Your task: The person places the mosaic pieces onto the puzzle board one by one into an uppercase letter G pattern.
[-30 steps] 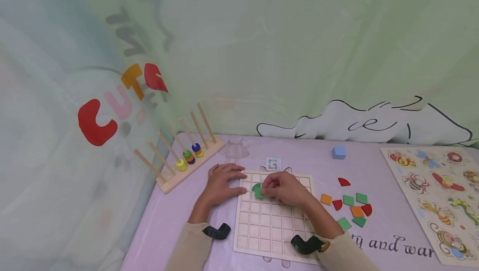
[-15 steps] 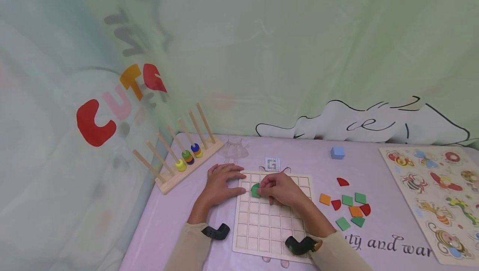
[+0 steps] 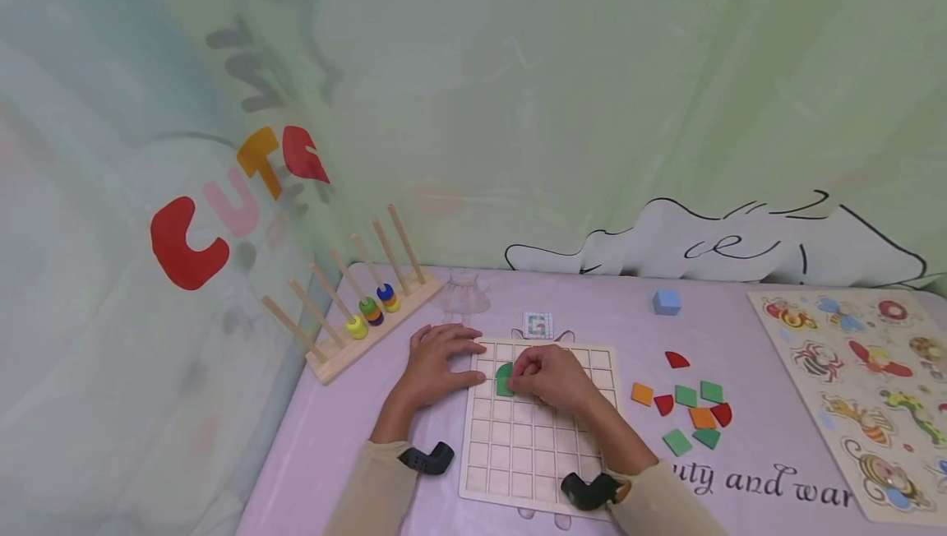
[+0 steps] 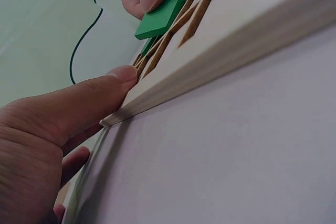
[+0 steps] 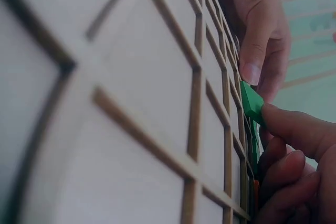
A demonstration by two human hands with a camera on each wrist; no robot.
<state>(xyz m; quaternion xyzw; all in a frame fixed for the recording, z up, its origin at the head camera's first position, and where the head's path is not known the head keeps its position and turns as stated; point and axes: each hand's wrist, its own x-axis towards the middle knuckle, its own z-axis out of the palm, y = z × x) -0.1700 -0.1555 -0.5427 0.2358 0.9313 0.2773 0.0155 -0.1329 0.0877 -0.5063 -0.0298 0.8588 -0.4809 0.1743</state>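
Observation:
My right hand (image 3: 556, 376) pinches a green square tile (image 3: 504, 388) over the upper left of a wooden grid board (image 3: 510, 489). In the left wrist view the tile (image 4: 159, 19) is tilted, with one thumb on its face and part of it raised above the grid lines. Just behind it, a green quarter-circle piece (image 3: 504, 370) lies on the board. My left hand (image 3: 440, 367) rests at the board's left edge, fingers spread and thumb touching the rim. The right fingers hide the cells beside the tile; a sliver of orange (image 5: 256, 192) shows beneath them in the right wrist view.
Right of the board lie loose green, orange and red tiles (image 3: 685, 396). A small pattern card (image 3: 538, 325) sits behind the board, and a blue block (image 3: 667, 302) farther right. A peg rack (image 3: 385, 330) with rings stands left; an insect puzzle board (image 3: 851, 404) lies far right.
My right hand has shifted slightly left and nearer to me with the green square, which now lines up in front of the quarter-circle piece. The left hand has stayed in place.

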